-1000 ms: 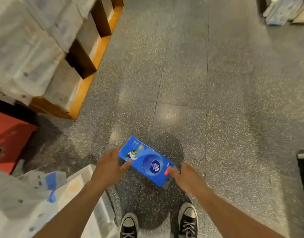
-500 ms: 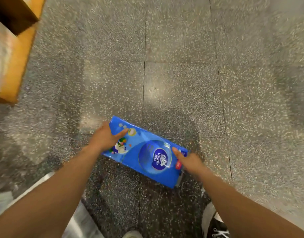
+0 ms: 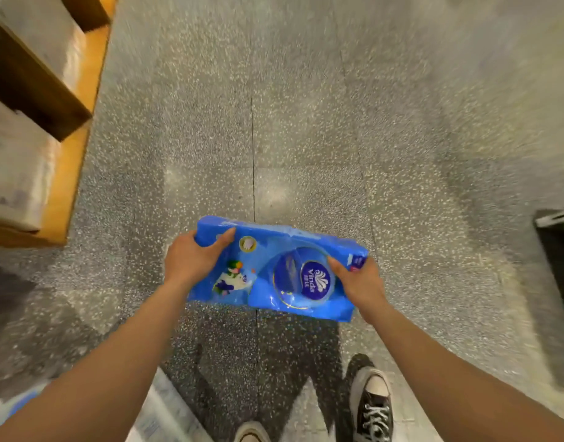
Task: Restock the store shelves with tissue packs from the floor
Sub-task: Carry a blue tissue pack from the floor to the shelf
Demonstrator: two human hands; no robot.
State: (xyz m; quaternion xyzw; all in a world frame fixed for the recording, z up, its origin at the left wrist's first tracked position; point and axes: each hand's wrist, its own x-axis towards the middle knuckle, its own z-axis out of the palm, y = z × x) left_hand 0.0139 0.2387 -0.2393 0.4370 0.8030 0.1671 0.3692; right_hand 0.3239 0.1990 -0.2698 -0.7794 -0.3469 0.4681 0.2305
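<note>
A blue tissue pack [image 3: 271,266] with a round white-and-blue logo is held in front of me above the speckled floor. My left hand [image 3: 191,260] grips its left end, thumb on top. My right hand [image 3: 358,282] grips its right end, thumb across the top face near the logo. The pack lies nearly level, its long side running left to right. The wooden shelf unit [image 3: 73,129] with pale wrapped packs stands at the left edge.
Grey terrazzo floor [image 3: 306,122] stretches ahead. My shoes [image 3: 371,406] show at the bottom. More wrapped packs [image 3: 166,413] lie on the floor at the lower left. A dark object [image 3: 558,250] sits at the right edge.
The pack has risen and turned from tilted to nearly level, still held at both ends. The view has swung so the shelf is back in sight at the left.
</note>
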